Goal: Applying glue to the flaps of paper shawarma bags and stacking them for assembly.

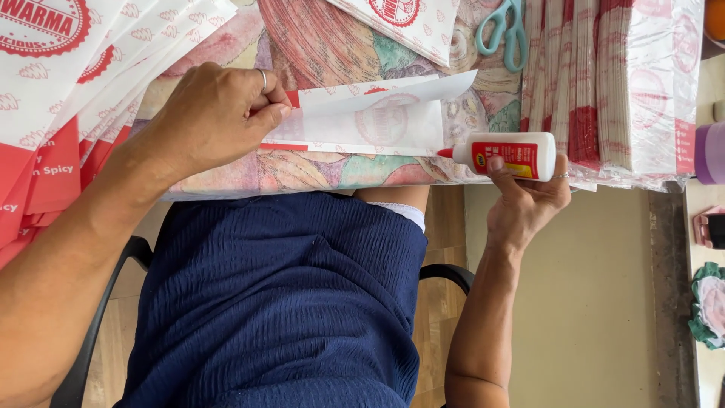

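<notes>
Left hand (215,113) is pinching flat the folded white-and-red printed paper sheet (362,121); right hand (529,200) is gripping the white plastic glue bottle (510,155), red nozzle at the fold's corner. Advisable: thin, steady bead along the edge.

A folded white-and-red paper sheet (362,121) is pinned flat at one end by the left hand (215,113) — at its other end, a white glue bottle (507,156) is gripped by the right hand (529,198), red nozzle touching the sheet's edge. Teal scissors (504,30) are seen beyond the sheet.
</notes>
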